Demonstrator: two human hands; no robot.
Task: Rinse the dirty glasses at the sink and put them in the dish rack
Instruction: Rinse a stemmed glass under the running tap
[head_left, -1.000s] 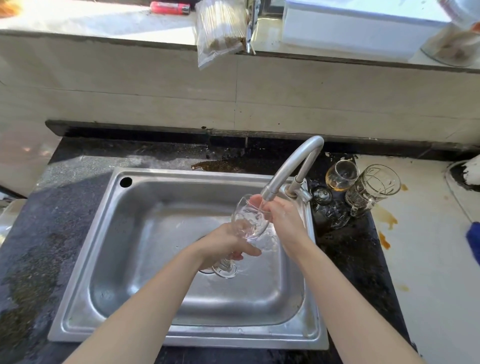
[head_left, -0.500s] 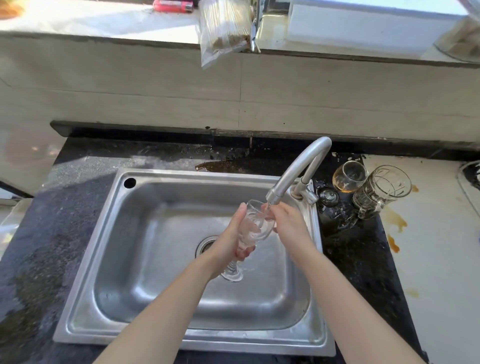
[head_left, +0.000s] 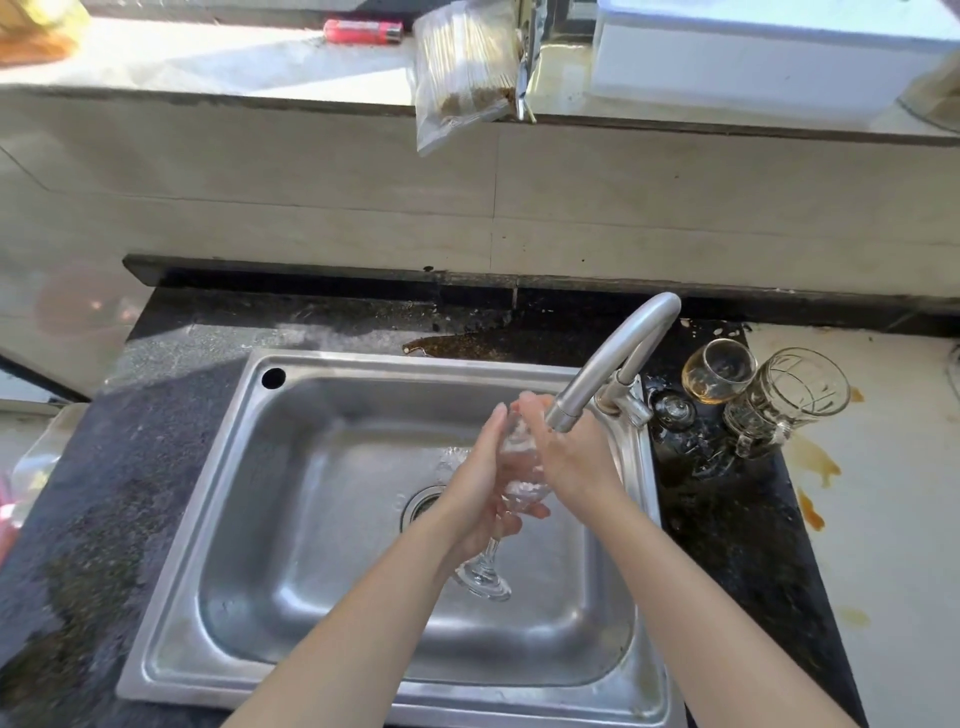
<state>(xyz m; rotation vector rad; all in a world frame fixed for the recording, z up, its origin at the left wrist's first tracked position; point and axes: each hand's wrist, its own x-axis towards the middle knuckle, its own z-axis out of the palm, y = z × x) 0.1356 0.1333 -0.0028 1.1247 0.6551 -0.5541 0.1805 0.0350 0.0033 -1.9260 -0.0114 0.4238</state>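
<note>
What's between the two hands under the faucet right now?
A stemmed glass: the left hand and right hand hold its bowl from either side, and its foot hangs below them over the sink. The head view shows this.

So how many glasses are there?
3 clearly: a wine glass held over the sink, a brown-stained glass and a glass mug right of the tap. A round clear thing beside them may be another.

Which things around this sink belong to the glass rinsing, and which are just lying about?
Part of the job: stemmed glass, gripped by left hand and right hand; faucet; sink; small amber-stained glass and glass mug on the counter.
Just lying about: red lighter, plastic bag, white box, all on the ledge.
</note>
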